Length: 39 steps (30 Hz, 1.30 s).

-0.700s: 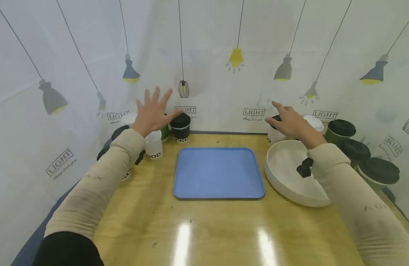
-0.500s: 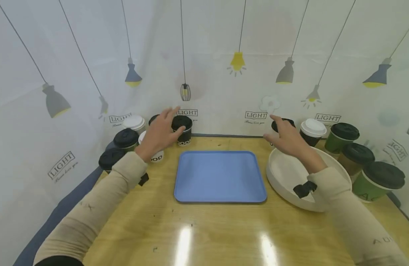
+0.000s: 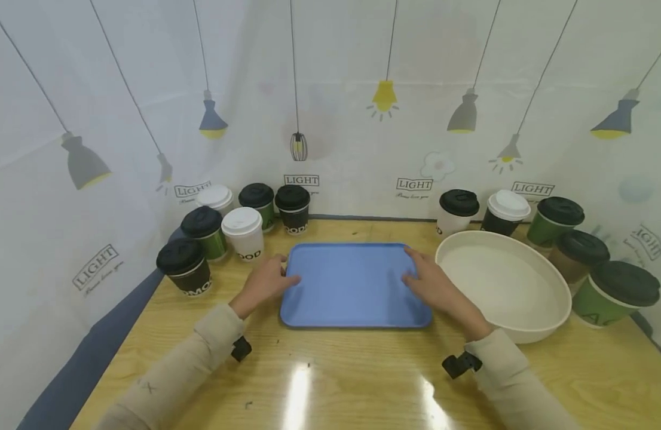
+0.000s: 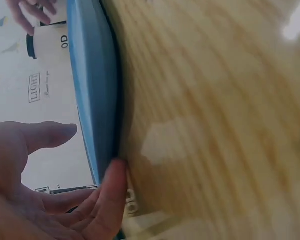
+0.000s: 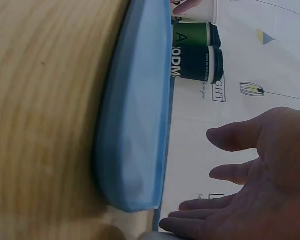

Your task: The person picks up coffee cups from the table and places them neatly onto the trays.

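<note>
A blue rectangular tray (image 3: pixel 354 285) lies flat on the wooden table. At its left edge is my left hand (image 3: pixel 262 286), thumb reaching over the rim and fingers outside it. The left wrist view shows those fingertips (image 4: pixel 116 175) right at the tray's side, with the thumb (image 4: pixel 57 136) held apart. My right hand (image 3: pixel 438 288) is at the tray's right edge, its thumb over the tray surface. In the right wrist view its fingers (image 5: pixel 210 204) are spread and extended, with a gap between thumb and fingers. Neither hand is curled around the rim.
Lidded paper cups, among them a white-lidded one (image 3: pixel 242 233) and a black-lidded one (image 3: pixel 185 267), stand at the left. A round cream dish (image 3: pixel 505 280) sits right of the tray, with several more cups such as a green one (image 3: pixel 615 292) behind and beside it.
Both hands have come down and back from above the far cups to the tray's left and right edges. The tray, dish and cups have stayed in place.
</note>
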Each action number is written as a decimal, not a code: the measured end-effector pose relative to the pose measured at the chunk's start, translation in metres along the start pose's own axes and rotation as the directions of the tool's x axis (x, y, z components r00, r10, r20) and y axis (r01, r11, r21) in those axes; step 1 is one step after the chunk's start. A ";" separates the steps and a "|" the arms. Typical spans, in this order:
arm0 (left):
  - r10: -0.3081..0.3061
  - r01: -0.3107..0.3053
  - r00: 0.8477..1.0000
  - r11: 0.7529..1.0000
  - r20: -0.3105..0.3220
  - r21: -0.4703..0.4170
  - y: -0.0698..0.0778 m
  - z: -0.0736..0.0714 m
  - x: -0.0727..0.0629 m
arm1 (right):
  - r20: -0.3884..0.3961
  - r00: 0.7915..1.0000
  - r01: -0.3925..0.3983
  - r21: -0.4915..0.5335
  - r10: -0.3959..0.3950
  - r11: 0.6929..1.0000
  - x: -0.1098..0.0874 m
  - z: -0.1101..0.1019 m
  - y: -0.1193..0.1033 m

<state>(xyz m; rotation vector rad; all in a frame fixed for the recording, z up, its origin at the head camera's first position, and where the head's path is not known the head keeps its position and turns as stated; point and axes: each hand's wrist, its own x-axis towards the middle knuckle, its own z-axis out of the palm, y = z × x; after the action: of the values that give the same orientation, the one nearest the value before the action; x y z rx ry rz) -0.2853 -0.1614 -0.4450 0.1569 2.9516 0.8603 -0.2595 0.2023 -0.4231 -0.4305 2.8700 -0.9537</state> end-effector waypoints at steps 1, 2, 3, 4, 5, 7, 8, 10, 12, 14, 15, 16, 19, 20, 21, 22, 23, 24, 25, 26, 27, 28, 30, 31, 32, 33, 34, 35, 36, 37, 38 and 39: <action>-0.012 0.013 1.000 1.000 0.020 -0.016 -0.002 0.002 0.001 | 0.008 1.000 -0.011 0.012 0.010 1.000 0.000 0.004 0.001; -0.022 0.023 0.999 0.999 0.034 -0.026 -0.003 0.003 0.002 | 0.016 1.000 -0.021 0.019 0.021 1.000 0.001 0.007 0.002; -0.021 0.023 0.999 0.999 0.044 -0.034 -0.004 0.005 0.003 | 0.022 0.999 -0.024 0.016 0.024 1.000 0.002 0.010 0.003; -0.014 0.016 0.999 0.999 0.046 -0.031 -0.004 0.006 0.004 | 0.024 0.999 -0.027 0.009 0.026 1.000 0.002 0.013 0.003; -0.002 0.003 0.999 1.000 0.045 -0.024 -0.005 0.006 0.004 | 0.023 0.999 -0.032 0.000 0.032 0.999 0.003 0.016 0.003; 0.028 -0.027 0.999 1.000 0.035 -0.002 -0.006 0.007 0.005 | 0.017 0.999 -0.041 -0.035 0.042 0.999 0.003 0.021 0.003; 0.039 -0.039 0.999 0.999 0.029 0.008 -0.006 0.007 0.004 | 0.013 0.999 -0.046 -0.060 0.046 0.997 0.002 0.022 0.004; 0.056 -0.056 0.998 0.998 0.030 0.009 -0.006 0.007 0.003 | 0.008 0.998 -0.069 -0.100 0.070 0.993 -0.001 0.024 0.003; 0.053 -0.053 0.998 0.999 0.045 0.003 -0.006 0.007 -0.001 | 0.008 0.996 -0.091 -0.146 0.094 0.985 -0.006 0.026 0.004; 0.036 -0.036 0.997 0.999 0.062 -0.001 -0.006 0.007 -0.005 | 0.011 0.994 -0.106 -0.188 0.110 0.976 -0.010 0.025 0.003; 0.027 -0.027 0.997 1.000 0.069 -0.004 -0.006 0.006 -0.007 | 0.013 0.994 -0.107 -0.206 0.112 0.973 -0.012 0.025 0.002; 0.016 -0.016 0.997 1.000 0.073 -0.005 -0.006 0.006 -0.010 | 0.016 0.993 -0.110 -0.221 0.117 0.969 -0.014 0.025 0.002; 0.002 -0.001 0.996 1.000 0.085 -0.011 -0.008 0.003 -0.017 | 0.001 0.995 -0.093 -0.274 0.097 0.957 -0.020 0.022 -0.001; 0.005 -0.005 0.996 1.000 0.085 -0.011 -0.008 0.002 -0.020 | -0.010 0.997 -0.082 -0.289 0.082 0.954 -0.023 0.022 -0.002; 0.012 -0.011 0.996 1.000 0.086 -0.010 -0.009 0.001 -0.022 | -0.024 0.997 -0.071 -0.300 0.067 0.951 -0.025 0.021 -0.003; 0.018 -0.017 0.996 1.000 0.090 -0.009 -0.010 0.000 -0.025 | -0.033 0.998 -0.066 -0.311 0.059 0.948 -0.027 0.020 -0.004; 0.021 -0.020 0.995 1.000 0.094 -0.006 -0.010 -0.001 -0.027 | -0.043 0.998 -0.057 -0.320 0.046 0.946 -0.029 0.019 -0.004; 0.022 -0.021 0.995 1.000 0.099 -0.009 -0.010 -0.001 -0.030 | -0.049 0.998 -0.052 -0.327 0.038 0.944 -0.031 0.018 -0.004; 0.022 -0.021 0.994 1.000 0.105 -0.010 -0.010 -0.001 -0.032 | -0.048 0.998 -0.048 -0.329 0.034 0.943 -0.033 0.016 -0.004; 0.021 -0.019 0.994 1.000 0.111 -0.016 -0.010 0.000 -0.034 | -0.040 0.998 -0.048 -0.323 0.037 0.945 -0.035 0.015 -0.004; 0.018 -0.015 0.993 1.000 0.117 -0.026 -0.010 0.000 -0.037 | -0.027 0.999 -0.050 -0.317 0.044 0.947 -0.036 0.013 -0.003; 0.014 -0.009 0.992 0.999 0.123 -0.043 -0.009 0.001 -0.039 | -0.010 0.998 -0.055 -0.311 0.054 0.949 -0.036 0.012 -0.001; 0.008 0.003 0.991 0.997 0.136 -0.079 -0.010 0.002 -0.044 | 0.033 0.996 -0.068 -0.270 0.080 0.960 -0.038 0.010 0.002; 0.008 0.005 0.990 0.995 0.141 -0.097 -0.010 0.002 -0.047 | 0.060 0.994 -0.078 -0.237 0.094 0.968 -0.038 0.010 0.004; 0.008 0.008 0.990 0.993 0.143 -0.116 -0.012 0.002 -0.049 | 0.088 0.990 -0.093 -0.199 0.112 0.976 -0.039 0.010 0.005; 0.001 0.020 0.989 0.990 0.147 -0.137 -0.013 0.002 -0.052 | 0.118 0.984 -0.116 -0.156 0.135 0.981 -0.039 0.010 0.006; -0.009 0.034 0.989 0.986 0.150 -0.161 -0.014 0.002 -0.055 | 0.148 0.977 -0.138 -0.115 0.155 0.984 -0.039 0.010 0.007; -0.014 0.042 0.988 0.983 0.152 -0.181 -0.016 0.002 -0.058 | 0.176 0.969 -0.162 -0.069 0.172 0.984 -0.039 0.011 0.007; -0.022 0.053 0.988 0.978 0.155 -0.201 -0.017 0.001 -0.060 | 0.201 0.962 -0.180 -0.029 0.183 0.983 -0.039 0.011 0.007; -0.024 0.057 0.988 0.975 0.155 -0.213 -0.018 0.001 -0.063 | 0.222 0.956 -0.199 0.003 0.193 0.980 -0.039 0.011 0.007; -0.024 0.058 0.987 0.974 0.156 -0.221 -0.019 0.000 -0.064 | 0.240 0.951 -0.207 0.027 0.195 0.978 -0.039 0.011 0.008; -0.021 0.057 0.987 0.972 0.158 -0.226 -0.018 -0.001 -0.066 | 0.250 0.947 -0.219 0.044 0.202 0.975 -0.040 0.011 0.008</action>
<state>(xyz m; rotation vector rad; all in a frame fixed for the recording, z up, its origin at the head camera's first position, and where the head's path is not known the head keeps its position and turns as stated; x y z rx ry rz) -0.2217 -0.1849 -0.4518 0.1447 2.6784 1.1212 -0.2217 0.2137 -0.4369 -0.2115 2.5885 -0.8931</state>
